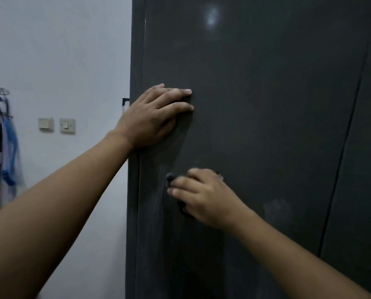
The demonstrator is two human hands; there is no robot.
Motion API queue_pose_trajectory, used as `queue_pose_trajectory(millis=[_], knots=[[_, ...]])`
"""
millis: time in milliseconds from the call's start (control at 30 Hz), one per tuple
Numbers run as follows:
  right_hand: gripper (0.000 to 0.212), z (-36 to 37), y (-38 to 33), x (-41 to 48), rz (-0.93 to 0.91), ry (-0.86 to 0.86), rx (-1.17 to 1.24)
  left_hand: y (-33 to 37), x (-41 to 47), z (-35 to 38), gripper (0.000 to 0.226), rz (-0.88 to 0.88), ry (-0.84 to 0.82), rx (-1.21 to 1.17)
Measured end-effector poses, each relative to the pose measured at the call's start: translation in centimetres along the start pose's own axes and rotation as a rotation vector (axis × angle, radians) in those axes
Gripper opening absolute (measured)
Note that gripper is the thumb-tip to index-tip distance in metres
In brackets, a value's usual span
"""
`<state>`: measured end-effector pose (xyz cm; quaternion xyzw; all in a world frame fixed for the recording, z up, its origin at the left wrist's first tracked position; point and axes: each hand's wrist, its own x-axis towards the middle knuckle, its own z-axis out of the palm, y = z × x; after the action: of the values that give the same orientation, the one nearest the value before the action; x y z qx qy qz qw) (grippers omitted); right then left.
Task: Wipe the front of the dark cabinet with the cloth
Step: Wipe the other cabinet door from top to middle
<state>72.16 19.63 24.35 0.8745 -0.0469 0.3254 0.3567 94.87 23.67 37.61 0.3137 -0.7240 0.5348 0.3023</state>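
Note:
The dark cabinet (266, 104) fills the right two thirds of the head view, its glossy front close to me. My left hand (152, 117) lies flat against the front near its left edge, fingers straight. Lower down, my right hand (201, 197) is blurred and curls round a small dark cloth (170, 176), pressing it on the cabinet front. Only a bit of cloth shows beyond the fingertips. Faint pale streaks mark the surface left of the right hand.
A vertical door gap (350, 126) runs down the cabinet at the right. To the left is a pale wall with two switch plates (67, 125) and clothes hanging on a rack (1, 147) at the far left.

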Motion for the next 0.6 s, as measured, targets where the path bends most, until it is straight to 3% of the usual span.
queue_pose_trajectory(millis=[100, 200, 267, 333, 500, 600], knots=[[0.036, -0.3, 0.4, 0.6, -0.015, 0.035, 0.002, 0.0, -0.1, 0.0, 0.034, 0.000, 0.017, -0.008], [0.037, -1.4, 0.8, 2.6, 0.274, 0.278, 0.008, 0.0, -0.2, 0.2, 0.034, -0.019, 0.042, -0.004], [0.038, -1.2, 0.3, 4.3, 0.407, 0.345, -0.009, -0.1, -0.2, 0.2, 0.034, -0.023, 0.040, -0.001], [0.038, -0.1, -1.0, 5.2, 0.332, 0.276, 0.004, -0.1, -0.3, 0.2, 0.034, -0.027, 0.047, -0.011], [0.040, 2.2, -3.8, 4.4, -0.070, -0.119, 0.070, -0.3, -0.4, -0.1, 0.032, -0.022, 0.053, -0.049], [0.037, 2.1, -2.7, 4.5, -0.084, -0.081, 0.040, -0.3, -0.5, 0.1, 0.031, -0.025, 0.059, -0.067]])
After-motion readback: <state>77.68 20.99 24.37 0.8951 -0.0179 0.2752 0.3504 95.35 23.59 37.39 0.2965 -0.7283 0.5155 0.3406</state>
